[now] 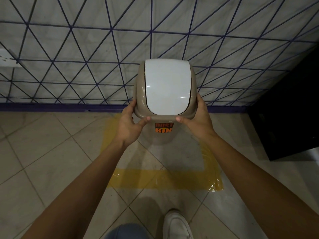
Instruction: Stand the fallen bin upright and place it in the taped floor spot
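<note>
The bin (166,87) is beige with a white swing lid and an orange "DUST BIN" sticker on its front. It stands upright, seen from above, inside the square of yellow tape (165,180) on the tiled floor. My left hand (130,124) grips the left side of its top rim. My right hand (196,120) grips the right side of the rim. Whether the bin's base touches the floor is hidden by the lid.
A white wall (69,49) with a purple line pattern and purple skirting rises just behind the bin. A dark cabinet (290,109) stands at the right. My white shoe (176,225) is on the tiles at the bottom.
</note>
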A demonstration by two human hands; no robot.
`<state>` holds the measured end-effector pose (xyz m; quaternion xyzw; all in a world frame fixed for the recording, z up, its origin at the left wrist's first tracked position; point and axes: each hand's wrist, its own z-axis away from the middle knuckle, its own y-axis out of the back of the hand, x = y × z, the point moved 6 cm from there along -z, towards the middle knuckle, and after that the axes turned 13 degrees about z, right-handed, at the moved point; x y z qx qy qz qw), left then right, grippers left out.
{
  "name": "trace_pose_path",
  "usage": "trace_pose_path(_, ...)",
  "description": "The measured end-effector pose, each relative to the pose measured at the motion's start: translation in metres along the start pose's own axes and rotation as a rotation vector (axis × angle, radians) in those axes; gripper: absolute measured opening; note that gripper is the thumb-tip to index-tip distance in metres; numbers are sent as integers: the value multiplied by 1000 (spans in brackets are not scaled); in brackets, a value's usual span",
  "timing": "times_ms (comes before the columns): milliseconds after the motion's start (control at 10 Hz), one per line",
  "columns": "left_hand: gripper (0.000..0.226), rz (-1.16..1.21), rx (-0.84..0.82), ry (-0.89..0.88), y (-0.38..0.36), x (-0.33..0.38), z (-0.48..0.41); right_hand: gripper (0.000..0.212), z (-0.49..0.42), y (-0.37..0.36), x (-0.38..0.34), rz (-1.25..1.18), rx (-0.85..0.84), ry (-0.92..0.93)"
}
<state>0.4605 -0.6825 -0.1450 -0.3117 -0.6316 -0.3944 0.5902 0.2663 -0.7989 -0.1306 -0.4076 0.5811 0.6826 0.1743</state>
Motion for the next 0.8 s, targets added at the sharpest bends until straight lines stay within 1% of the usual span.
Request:
trace_pose_path(200, 78, 11, 8, 24, -1, 0, 1, 106, 0, 1, -2, 21, 3, 5)
trace_pose_path(300, 76, -31, 55, 37, 1, 1, 1, 102, 1, 4, -2, 38, 7, 15)
trace_pose_path(400, 73, -105, 110, 29, 2, 7, 3, 98, 7, 8, 0, 46, 12, -18)
trace_pose_path(500, 74, -204, 186, -33, 3, 19, 10, 101, 14, 15, 4, 73, 16, -61)
trace_pose_path(600, 74, -237, 207, -96, 3, 34, 18, 102, 19, 27, -3, 127, 6, -66)
trace_pose_path(700, 66, -317, 228, -189, 4, 60, 22, 99, 19, 46, -18, 141, 29, -58)
trace_pose_path(800, 60, -453, 207, -221, 1, 94, 22, 93, 17, 71, -44, 162, 48, -65)
